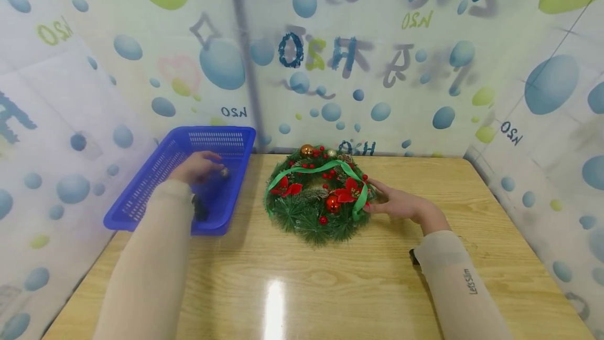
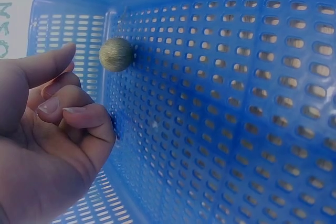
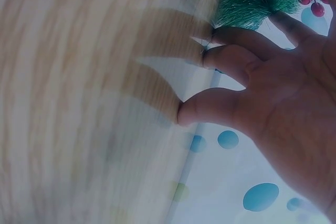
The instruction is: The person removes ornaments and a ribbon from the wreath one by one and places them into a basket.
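My left hand (image 1: 195,168) reaches into a blue plastic basket (image 1: 240,172). In the left wrist view, a gold ball (image 2: 116,54) lies against the basket's perforated floor near the corner. My thumb is stretched out toward it, the other fingers are curled, and a gap separates hand and ball. On the table sits a green Christmas wreath (image 1: 292,214) with red flowers, berries, baubles and a green ribbon (image 1: 302,170) laid over it. My right hand (image 1: 403,204) touches its right edge, fingers spread; in the right wrist view several fingertips (image 3: 190,113) rest on the table.
A wooden table (image 1: 330,282) holds everything, with the basket at the left. Something dark (image 1: 200,209) lies in the basket, partly hidden by the left sleeve. Patterned sheets (image 1: 302,93) stand behind and at both sides.
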`<state>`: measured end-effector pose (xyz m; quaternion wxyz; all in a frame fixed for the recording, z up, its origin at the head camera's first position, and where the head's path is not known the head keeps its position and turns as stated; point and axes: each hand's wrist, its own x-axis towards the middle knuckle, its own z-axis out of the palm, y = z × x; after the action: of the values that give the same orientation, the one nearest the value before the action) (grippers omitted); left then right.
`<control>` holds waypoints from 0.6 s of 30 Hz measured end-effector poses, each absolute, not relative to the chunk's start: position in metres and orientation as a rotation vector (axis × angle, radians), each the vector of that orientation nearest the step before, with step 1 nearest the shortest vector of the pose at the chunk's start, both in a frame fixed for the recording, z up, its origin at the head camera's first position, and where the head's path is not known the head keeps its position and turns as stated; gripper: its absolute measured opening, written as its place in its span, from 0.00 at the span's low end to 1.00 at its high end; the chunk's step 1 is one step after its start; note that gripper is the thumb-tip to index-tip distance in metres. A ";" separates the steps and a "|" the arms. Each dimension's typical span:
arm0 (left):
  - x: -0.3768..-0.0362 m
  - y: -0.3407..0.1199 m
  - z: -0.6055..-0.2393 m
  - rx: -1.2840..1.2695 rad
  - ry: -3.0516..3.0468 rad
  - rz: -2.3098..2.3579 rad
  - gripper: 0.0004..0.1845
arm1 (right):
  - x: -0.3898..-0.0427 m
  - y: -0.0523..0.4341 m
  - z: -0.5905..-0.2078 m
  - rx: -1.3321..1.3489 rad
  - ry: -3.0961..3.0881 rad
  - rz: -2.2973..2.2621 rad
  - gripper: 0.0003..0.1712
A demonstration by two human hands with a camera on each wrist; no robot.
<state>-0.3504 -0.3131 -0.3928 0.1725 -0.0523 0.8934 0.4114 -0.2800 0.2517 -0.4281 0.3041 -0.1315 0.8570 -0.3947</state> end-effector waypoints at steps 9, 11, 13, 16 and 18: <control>-0.352 -0.311 -0.381 -0.100 2.558 1.197 0.31 | -0.278 0.252 -0.427 -0.366 2.271 -1.032 0.60; -0.355 -0.310 -0.377 -0.109 2.567 1.205 0.31 | -0.278 0.252 -0.427 -0.364 2.274 -1.032 0.59; -0.357 -0.307 -0.372 -0.112 2.581 1.211 0.30 | -0.278 0.252 -0.428 -0.370 2.278 -1.027 0.59; -0.356 -0.300 -0.361 -0.072 2.606 1.210 0.29 | -0.279 0.252 -0.428 -0.361 2.278 -1.031 0.59; -0.355 -0.294 -0.352 -0.043 2.630 1.200 0.30 | -0.279 0.252 -0.429 -0.361 2.279 -1.031 0.59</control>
<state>-0.3548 -0.2937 -0.3525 0.1251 -0.0148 0.9025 0.4118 -0.2794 0.2521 -0.4286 0.3022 -0.1360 0.8596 -0.3890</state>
